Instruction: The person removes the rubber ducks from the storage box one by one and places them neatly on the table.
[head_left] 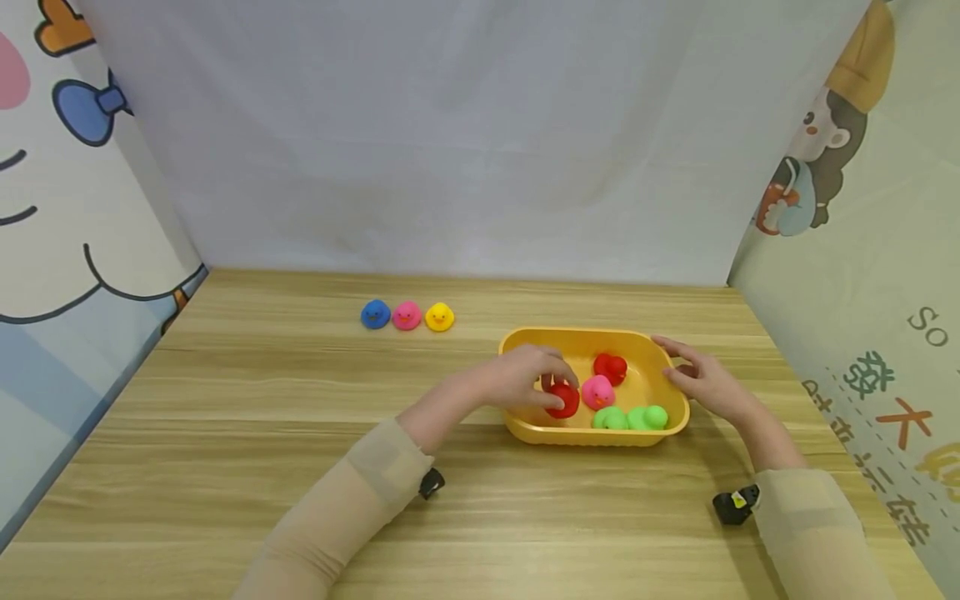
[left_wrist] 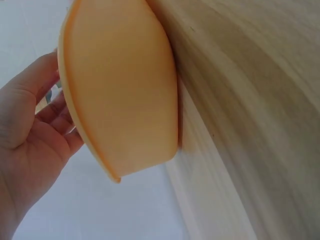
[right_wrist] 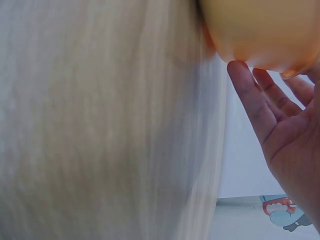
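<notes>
In the head view, my left hand [head_left: 528, 377] reaches over the near left rim of a yellow plastic basket [head_left: 556, 436]. Its thumb and fingers pinch a red rubber duck [head_left: 567, 402] inside. Around it in the basket are a second red duck [head_left: 610, 368], a pink duck [head_left: 597, 392] and two light green ducks [head_left: 648, 417]. The right hand [head_left: 708, 384] rests at the basket's right end, fingers fairly straight against the rim. From the right wrist, its fingertips [right_wrist: 239, 70] show against the basket's outer wall [right_wrist: 260, 35]. The basket wall [left_wrist: 120, 90] hides the held duck in the left wrist view.
A blue duck [head_left: 375, 314], a pink duck [head_left: 407, 316] and a yellow duck [head_left: 439, 317] stand in a row at the back of the wooden table [head_left: 247, 400]. White cloth [head_left: 465, 150] hangs behind; printed cloths [head_left: 862, 275] border the sides.
</notes>
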